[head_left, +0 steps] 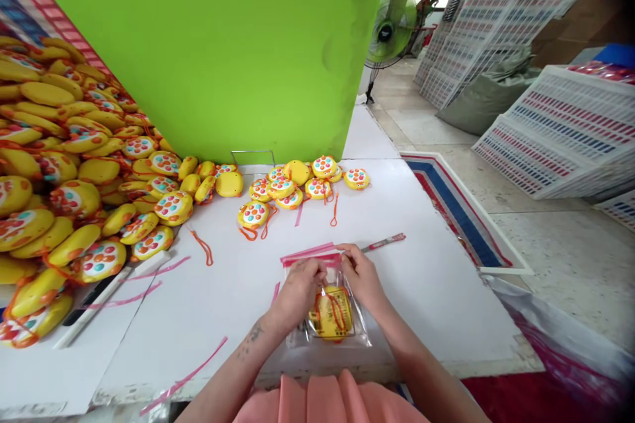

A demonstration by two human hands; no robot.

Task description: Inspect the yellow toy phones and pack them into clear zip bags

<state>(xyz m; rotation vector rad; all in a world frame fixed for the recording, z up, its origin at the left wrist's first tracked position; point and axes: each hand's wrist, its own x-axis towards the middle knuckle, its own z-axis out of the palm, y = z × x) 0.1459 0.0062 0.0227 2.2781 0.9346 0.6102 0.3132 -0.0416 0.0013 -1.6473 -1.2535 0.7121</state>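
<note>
In front of me a clear plastic bag lies on the white table, a pink strip along its top edge. Inside it shows a yellow toy with a looped orange cord and dark print over it. My left hand is closed, its fingers pinched at the bag's upper left part. At the upper right corner, my right hand pinches the bag's pink top edge between thumb and finger. The fingertips are partly hidden. Just beyond the right hand lies a red-handled cutter or pen-like tool.
A large heap of yellow button-faced toys fills the left side. Several more toys sit by a green panel at the back. Pink strips and an orange cord lie around. White crates and a fan stand beyond.
</note>
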